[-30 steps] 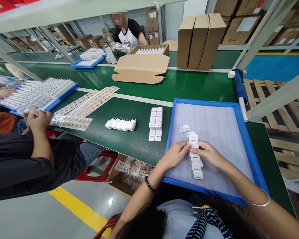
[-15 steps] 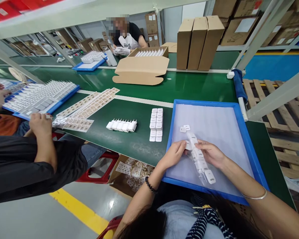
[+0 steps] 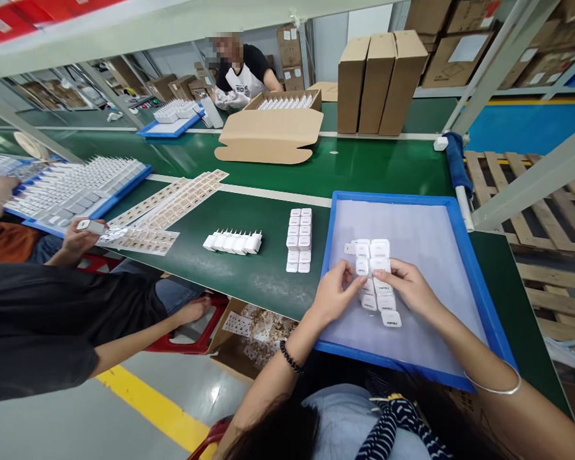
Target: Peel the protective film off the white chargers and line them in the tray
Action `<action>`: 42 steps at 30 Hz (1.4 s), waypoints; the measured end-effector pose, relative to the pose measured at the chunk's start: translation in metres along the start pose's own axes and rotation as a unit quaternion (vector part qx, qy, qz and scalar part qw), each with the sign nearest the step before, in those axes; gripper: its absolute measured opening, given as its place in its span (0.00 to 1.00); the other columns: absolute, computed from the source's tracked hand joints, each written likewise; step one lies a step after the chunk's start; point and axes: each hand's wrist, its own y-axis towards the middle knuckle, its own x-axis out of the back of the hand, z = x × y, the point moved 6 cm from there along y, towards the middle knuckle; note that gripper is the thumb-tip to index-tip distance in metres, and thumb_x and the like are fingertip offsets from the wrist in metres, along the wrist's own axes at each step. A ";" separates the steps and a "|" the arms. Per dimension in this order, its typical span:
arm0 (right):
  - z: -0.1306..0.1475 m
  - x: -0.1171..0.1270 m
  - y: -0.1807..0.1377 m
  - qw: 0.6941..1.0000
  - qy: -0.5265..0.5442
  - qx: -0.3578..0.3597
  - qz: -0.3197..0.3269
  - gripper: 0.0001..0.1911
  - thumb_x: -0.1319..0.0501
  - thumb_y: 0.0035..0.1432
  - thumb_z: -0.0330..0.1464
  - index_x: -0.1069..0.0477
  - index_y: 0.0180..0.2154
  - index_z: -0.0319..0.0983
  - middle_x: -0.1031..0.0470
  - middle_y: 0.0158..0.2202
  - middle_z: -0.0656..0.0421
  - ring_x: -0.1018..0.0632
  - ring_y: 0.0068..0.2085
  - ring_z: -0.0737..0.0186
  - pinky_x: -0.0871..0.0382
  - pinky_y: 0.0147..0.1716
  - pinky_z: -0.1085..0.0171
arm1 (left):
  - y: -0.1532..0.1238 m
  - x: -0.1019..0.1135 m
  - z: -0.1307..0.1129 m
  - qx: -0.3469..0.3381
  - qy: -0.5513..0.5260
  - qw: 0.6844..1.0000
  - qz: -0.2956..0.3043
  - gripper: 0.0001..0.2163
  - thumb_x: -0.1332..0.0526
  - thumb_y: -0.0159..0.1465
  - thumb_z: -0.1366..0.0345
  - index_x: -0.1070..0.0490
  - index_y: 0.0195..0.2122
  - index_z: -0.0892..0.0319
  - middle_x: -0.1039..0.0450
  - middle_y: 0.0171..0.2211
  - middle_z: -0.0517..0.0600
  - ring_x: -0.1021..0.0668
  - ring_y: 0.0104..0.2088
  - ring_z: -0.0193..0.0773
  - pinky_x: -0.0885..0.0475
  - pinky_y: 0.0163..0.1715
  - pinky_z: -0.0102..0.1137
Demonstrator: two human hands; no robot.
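Note:
Two columns of white plug chargers [image 3: 382,287] stand in the blue-rimmed tray [image 3: 330,243], printed end faces up. My left hand [image 3: 336,292] presses its thumb and curled fingers against the left column. Around the right column, my right hand [image 3: 407,284] closes its thumb and fingers on the chargers near the middle. One small charger [image 3: 349,248] sits at the upper left of the columns. Left of the tray stands a double row of white chargers [image 3: 299,241]. Farther left, a row of chargers [image 3: 233,242] lies with pins pointing up.
Label sheets [image 3: 172,203] lie left on the green table. A co-worker's hand [image 3: 79,239] there holds a charger near a full tray [image 3: 84,188]. Another person sits across, behind an open carton [image 3: 273,131]. Tall cartons [image 3: 381,83] stand at the back; a scrap box [image 3: 253,338] is below.
The slanted row of chargers and the clear plastic in my hands are now two upright columns; the plastic no longer shows. The co-worker at left has lifted a charger and lowered the other hand.

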 end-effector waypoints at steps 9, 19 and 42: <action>-0.009 -0.008 -0.003 0.998 0.032 -0.041 0.047 0.14 0.32 0.67 0.41 0.22 0.42 0.36 0.19 0.40 0.58 0.18 0.38 0.61 0.21 0.40 0.58 | -0.001 -0.007 0.002 -0.012 -0.016 0.998 0.060 0.25 0.55 0.75 0.45 0.36 0.27 0.57 0.33 0.25 0.46 0.30 0.29 0.36 0.33 0.36 0.33; -0.003 0.059 0.007 0.951 0.147 0.050 -0.268 0.16 0.25 0.50 0.41 0.23 0.39 0.43 0.18 0.35 0.58 0.19 0.35 0.55 0.24 0.29 0.60 | -0.001 0.001 0.008 0.013 0.013 1.000 -0.001 0.22 0.45 0.71 0.47 0.45 0.26 0.55 0.46 0.22 0.41 0.39 0.26 0.33 0.44 0.30 0.32; -0.044 -0.018 0.011 0.934 0.332 -0.131 -0.031 0.06 0.32 0.66 0.36 0.22 0.42 0.40 0.15 0.37 0.54 0.14 0.36 0.60 0.15 0.35 0.67 | 0.000 -0.018 0.007 0.018 -0.041 0.992 0.114 0.19 0.35 0.67 0.47 0.26 0.36 0.61 0.27 0.29 0.47 0.30 0.31 0.35 0.36 0.33 0.31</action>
